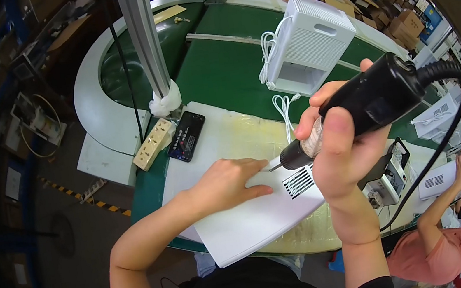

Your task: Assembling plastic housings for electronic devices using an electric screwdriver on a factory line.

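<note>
My right hand [336, 158] is wrapped round a black electric screwdriver [371, 97], which slants down to the left. Its thin bit points at the top of a white housing [242, 228] that has a grille of dark slots [298, 182]. Whether the bit touches a screw is too small to tell. My left hand [227, 184] rests on the same housing, thumb and fingers apart, its fingertips close beside the bit. Part of the housing is hidden behind my right hand and wrist.
A white slatted unit [310, 41] with a coiled cable stands on the green conveyor [220, 69]. A phone [187, 136] and a power strip [154, 144] lie beyond my left hand, near a metal post [143, 38]. The screwdriver's black cord [448, 143] loops down at right. Co-workers sit right and far.
</note>
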Demonstrator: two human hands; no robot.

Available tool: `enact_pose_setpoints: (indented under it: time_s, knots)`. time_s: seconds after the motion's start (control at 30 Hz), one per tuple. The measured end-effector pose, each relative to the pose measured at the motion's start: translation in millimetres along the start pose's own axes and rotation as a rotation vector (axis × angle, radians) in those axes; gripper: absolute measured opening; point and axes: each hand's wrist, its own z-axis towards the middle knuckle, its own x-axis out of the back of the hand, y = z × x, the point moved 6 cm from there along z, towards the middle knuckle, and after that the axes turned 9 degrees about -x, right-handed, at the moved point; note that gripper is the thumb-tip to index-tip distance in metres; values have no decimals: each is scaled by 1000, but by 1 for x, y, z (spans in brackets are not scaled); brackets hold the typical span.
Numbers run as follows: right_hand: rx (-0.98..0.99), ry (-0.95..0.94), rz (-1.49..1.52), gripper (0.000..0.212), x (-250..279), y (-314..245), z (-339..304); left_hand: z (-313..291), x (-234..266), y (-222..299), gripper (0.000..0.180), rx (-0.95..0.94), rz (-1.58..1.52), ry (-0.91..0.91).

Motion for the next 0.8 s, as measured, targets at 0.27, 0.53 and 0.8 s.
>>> enact_pose_setpoints:
  time_s: [0.27, 0.53, 0.8]
  knots:
    - [-26, -41, 65, 64, -4, 13, 1, -1, -2, -3, 50, -24, 27, -16]
    - [-61, -67, 85, 63, -12, 21, 6, 2, -4, -3, 50, -20, 50, -55]
    - [-79, -59, 128, 60, -12, 21, 1, 1, -3, 0, 49, -6, 64, -56]
